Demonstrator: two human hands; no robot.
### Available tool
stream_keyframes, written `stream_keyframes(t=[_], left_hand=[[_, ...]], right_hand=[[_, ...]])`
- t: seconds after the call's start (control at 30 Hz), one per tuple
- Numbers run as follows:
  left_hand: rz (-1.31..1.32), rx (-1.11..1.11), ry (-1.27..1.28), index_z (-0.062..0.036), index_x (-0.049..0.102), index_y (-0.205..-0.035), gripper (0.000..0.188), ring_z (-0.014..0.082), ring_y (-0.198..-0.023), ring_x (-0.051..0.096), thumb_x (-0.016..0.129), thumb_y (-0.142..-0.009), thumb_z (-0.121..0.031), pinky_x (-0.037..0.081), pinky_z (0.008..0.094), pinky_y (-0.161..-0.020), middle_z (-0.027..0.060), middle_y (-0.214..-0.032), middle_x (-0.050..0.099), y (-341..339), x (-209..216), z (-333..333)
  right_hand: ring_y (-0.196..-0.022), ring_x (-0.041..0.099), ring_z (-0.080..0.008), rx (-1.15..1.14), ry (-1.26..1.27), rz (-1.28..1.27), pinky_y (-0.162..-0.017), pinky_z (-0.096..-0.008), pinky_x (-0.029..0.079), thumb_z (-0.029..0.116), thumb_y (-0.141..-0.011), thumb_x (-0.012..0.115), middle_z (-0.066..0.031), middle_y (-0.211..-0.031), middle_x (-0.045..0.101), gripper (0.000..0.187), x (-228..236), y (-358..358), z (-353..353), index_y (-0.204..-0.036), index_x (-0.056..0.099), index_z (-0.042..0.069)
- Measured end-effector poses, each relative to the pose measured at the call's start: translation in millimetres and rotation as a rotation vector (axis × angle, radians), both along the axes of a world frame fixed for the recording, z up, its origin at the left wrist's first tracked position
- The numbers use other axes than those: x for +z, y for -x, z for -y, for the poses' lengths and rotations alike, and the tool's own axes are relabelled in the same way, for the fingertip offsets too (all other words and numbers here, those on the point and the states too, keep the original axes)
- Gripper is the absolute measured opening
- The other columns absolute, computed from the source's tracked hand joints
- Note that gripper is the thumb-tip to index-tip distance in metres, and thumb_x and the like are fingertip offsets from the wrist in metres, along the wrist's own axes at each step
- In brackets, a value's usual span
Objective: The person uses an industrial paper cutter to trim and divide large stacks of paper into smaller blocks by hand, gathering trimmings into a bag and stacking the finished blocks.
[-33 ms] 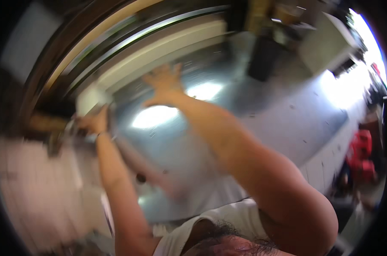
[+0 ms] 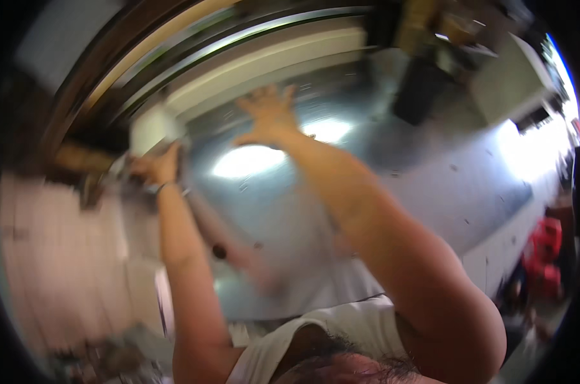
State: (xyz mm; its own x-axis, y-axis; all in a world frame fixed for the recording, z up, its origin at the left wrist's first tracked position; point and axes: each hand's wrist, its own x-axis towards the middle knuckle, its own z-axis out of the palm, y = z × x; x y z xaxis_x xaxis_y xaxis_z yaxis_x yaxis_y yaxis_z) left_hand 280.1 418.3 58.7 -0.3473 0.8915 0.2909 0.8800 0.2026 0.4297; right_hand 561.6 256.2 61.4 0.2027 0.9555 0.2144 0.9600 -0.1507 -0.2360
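A shiny grey metal tabletop (image 2: 251, 205) lies under both my hands, with bright reflections on it. My right hand (image 2: 267, 115) is spread with its fingers apart toward the table's far edge. It seems to lie flat on the metal or just over it, and nothing shows in it. At the table's left edge is my left hand (image 2: 155, 168), beside a pale block-like object (image 2: 152, 131). Motion smears its fingers, so whether they grip the edge or some thing there is unclear. A dark round spot (image 2: 219, 251) shows on the metal by my left forearm.
Along the table's back runs a pale ledge (image 2: 283, 48). A black upright container (image 2: 421, 89) stands at the far right, near a large white box-like object (image 2: 510, 80). Red plastic objects (image 2: 546, 256) are at the right. Pale tiles (image 2: 59, 249) spread out on the left.
The whole view has shifted, so the table, hands and surroundings appear farther right. Both hands keep about the same places relative to the table.
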Motion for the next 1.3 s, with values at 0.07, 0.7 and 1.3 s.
stream_keyframes(t=[0.07,0.7,1.3], left_hand=[[0.051,-0.027,0.038,-0.0076,-0.012,-0.166,0.161,0.0486,-0.158,0.015,0.093,-0.057,-0.062,0.027,0.0616,-0.122,0.0343,-0.169,-0.007,-8.5,17.5,37.6],[0.088,-0.6,-0.108,0.0022,-0.019,-0.162,0.17,0.0434,-0.16,-0.01,0.1,-0.054,-0.055,0.006,0.0536,-0.13,0.0307,-0.17,-0.016,65.4,-26.4,364.5],[0.113,-1.47,-0.067,0.0005,-0.029,-0.158,0.173,0.0595,-0.153,-0.018,0.099,-0.057,-0.058,0.007,0.0663,-0.125,0.0426,-0.162,-0.024,-95.9,-14.6,436.3]], right_hand=[[-0.159,0.016,-0.0432,-0.033,0.019,-0.052,-0.12,-0.0777,0.001,0.084,-0.074,0.067,-0.0165,-0.171,0.029,0.111,7.0,-4.7,5.5,-0.165,0.035,0.027],[-0.141,0.051,-0.04,0.305,-0.228,-0.708,-0.118,-0.0489,0.037,0.071,-0.083,0.073,-0.0259,-0.145,0.06,0.094,-28.4,-38.1,41.4,-0.15,0.055,0.008],[-0.16,0.019,-0.0365,-0.399,-0.761,-1.214,-0.126,-0.0513,0.026,0.029,-0.095,0.077,-0.0248,-0.172,0.013,0.104,-7.0,19.4,449.0,-0.168,0.006,0.006]])
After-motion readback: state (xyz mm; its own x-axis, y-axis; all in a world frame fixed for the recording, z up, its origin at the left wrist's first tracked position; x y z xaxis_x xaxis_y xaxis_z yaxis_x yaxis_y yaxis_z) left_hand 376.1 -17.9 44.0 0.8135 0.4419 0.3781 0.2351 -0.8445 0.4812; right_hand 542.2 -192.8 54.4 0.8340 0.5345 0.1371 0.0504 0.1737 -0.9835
